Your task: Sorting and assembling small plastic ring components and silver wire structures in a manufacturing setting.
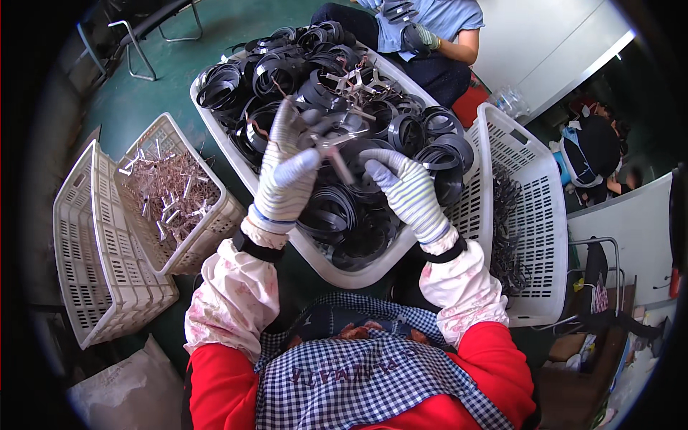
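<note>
My left hand (288, 168), in a striped knit glove, is closed on a silver three-armed metal bracket (331, 145), which is blurred. Thin copper-coloured wire shows beside that hand. My right hand (407, 188), gloved alike, is just right of the bracket, its fingers bent and thumb and forefinger tips close together; what lies between them, if anything, I cannot make out. Both hands are above a large white plastic crate (349, 276) heaped with coiled black plastic bands (331, 211). More silver brackets (365, 84) lie on the heap beyond my hands.
On the left, a white basket (208, 233) holds silver brackets with tangled copper wires, beside another white basket (82, 247). A white basket (534, 236) with dark pieces stands right. A gloved co-worker (430, 36) sits at the crate's far end; another person (598, 147) is farther right.
</note>
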A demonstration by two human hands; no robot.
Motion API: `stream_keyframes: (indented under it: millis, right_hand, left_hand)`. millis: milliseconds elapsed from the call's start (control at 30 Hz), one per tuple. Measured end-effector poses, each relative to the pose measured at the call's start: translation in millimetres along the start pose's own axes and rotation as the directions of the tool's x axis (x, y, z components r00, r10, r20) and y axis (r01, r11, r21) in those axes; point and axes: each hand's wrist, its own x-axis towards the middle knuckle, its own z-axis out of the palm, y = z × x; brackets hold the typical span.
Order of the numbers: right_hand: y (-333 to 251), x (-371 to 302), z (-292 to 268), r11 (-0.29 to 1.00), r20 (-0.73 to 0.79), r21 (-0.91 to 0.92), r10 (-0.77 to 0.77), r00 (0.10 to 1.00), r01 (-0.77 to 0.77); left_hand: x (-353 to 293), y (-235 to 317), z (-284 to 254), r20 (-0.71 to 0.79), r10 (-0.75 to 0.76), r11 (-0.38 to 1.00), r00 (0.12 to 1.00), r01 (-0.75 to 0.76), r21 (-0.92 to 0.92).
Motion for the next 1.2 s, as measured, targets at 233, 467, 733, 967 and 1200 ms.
stream_keyframes:
  millis: [233, 467, 733, 967, 1200]
  right_hand:
    - [27.1, 5.5, 2.7, 0.536, 0.188, -0.723, -0.455, 0.871, 0.436]
    - [25.2, 22.7, 24.4, 0.666, 0.159, -0.643, -0.367, 0.916, 0.379]
    - [24.4, 45.6, -33.6, 0.986, -0.223, 0.165, 0.008, 0.975, 0.03]
    - [43.2, 60.1, -50.8, 0.994, -0.586, 0.112, 0.075, 0.807, -0.011]
    - [62.9, 61.1, -63.6, 0.746, -0.326, 0.665, 0.234, 0.916, 0.046]
  left_hand:
    - [8.7, 15.6, -26.5, -0.223, 0.114, 0.97, 0.968, -0.06, 0.235]
    - [4.3, 14.2, -24.8, -0.247, 0.12, 0.923, 0.962, -0.016, 0.385]
    - [-0.7, 10.7, -16.6, -0.23, 0.069, 0.845, 0.971, 0.066, 0.53]
    - [-3.1, -9.0, -12.5, -0.177, 0.046, 0.741, 0.983, 0.086, 0.667]
    - [-3.5, -22.6, -3.7, 0.021, 0.05, 0.516, 0.999, -0.044, 0.855]
